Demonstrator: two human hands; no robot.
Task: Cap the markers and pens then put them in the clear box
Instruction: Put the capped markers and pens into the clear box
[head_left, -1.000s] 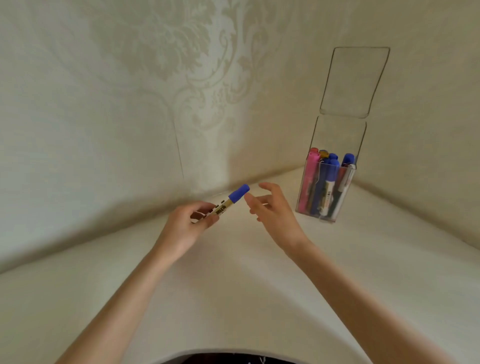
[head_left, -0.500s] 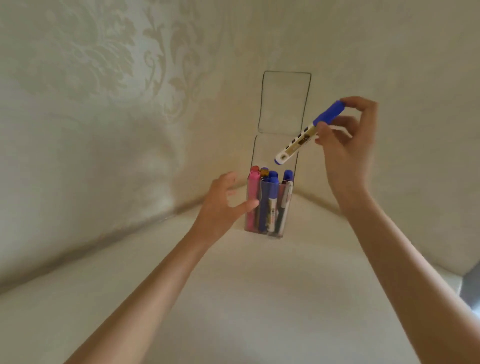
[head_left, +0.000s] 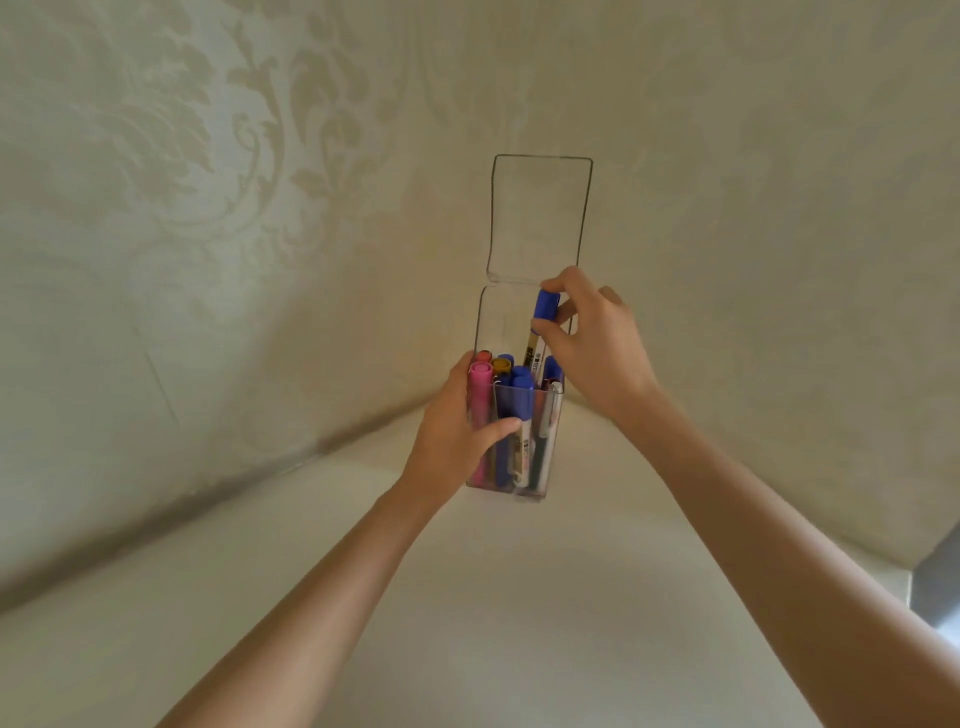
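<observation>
A clear box stands upright on the white tabletop in the corner, its hinged lid flipped up and open. Several capped markers stand inside it, among them a pink marker and blue ones. My left hand grips the box's left side, thumb across its front. My right hand pinches a white marker with a blue cap, held nearly upright with its lower end down inside the box's mouth.
The white tabletop runs into a corner of two patterned beige walls. A grey edge shows at the far right beyond the table.
My right hand took the blue-capped marker from my left, carried it above the box and lowered it into the opening. My left hand moved onto the box's side.
</observation>
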